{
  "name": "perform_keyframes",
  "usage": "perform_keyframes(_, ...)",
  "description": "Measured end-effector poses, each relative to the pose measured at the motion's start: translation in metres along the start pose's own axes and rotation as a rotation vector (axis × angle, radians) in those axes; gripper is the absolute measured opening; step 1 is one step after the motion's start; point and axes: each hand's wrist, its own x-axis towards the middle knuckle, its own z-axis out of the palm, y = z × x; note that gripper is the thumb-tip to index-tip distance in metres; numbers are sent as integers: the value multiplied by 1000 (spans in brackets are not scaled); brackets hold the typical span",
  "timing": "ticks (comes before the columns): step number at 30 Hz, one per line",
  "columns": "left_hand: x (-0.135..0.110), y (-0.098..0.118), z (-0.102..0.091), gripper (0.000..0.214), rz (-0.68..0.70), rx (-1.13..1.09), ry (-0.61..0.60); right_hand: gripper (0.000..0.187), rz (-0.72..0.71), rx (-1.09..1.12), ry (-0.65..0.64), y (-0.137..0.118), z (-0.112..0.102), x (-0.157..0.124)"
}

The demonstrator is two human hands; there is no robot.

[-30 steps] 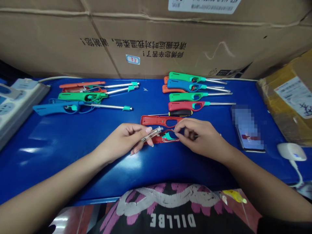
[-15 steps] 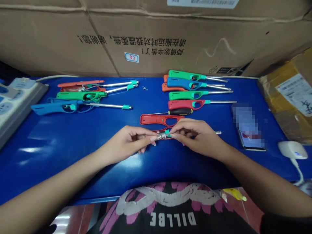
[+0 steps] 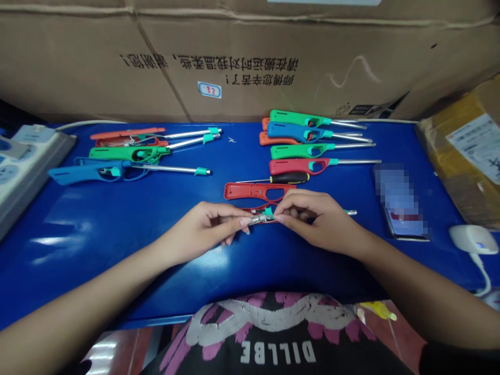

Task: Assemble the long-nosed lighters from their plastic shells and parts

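Note:
Between my hands is a small clear plastic part [image 3: 257,220] with a metallic glint; its kind is hard to make out. Its left end is pinched by the thumb and fingers of my left hand [image 3: 207,229]. My right hand [image 3: 318,216] has its fingertips closed at the right end. Just behind lies an open red lighter half [image 3: 248,210] with a turquoise trigger [image 3: 269,212], partly covered by my hands. Farther back rests a separate red handle shell [image 3: 246,191], and behind it a black-and-yellow screwdriver [image 3: 289,178].
Assembled long-neck lighters [image 3: 297,150] are stacked at back right. Opened lighters [image 3: 113,153] lie at back left. A phone [image 3: 408,224] and a white device [image 3: 472,239] sit at right. A power strip [image 3: 39,166] is at left, and a large cardboard box [image 3: 234,41] stands behind the table.
Both hands stay almost in place around the clear part. My right fingertips have shifted very slightly right, showing a little more of it. The view has moved a touch.

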Motion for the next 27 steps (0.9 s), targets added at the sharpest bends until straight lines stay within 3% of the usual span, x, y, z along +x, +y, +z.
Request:
perform_keyframes(15,0,1,0,25,-9,48,-18,8,-78,-31,-18,0,-1,0)
perform_keyframes(27,-1,0,0,37,-75,111,-34,8,-142,-51,-33,0,-2,0)
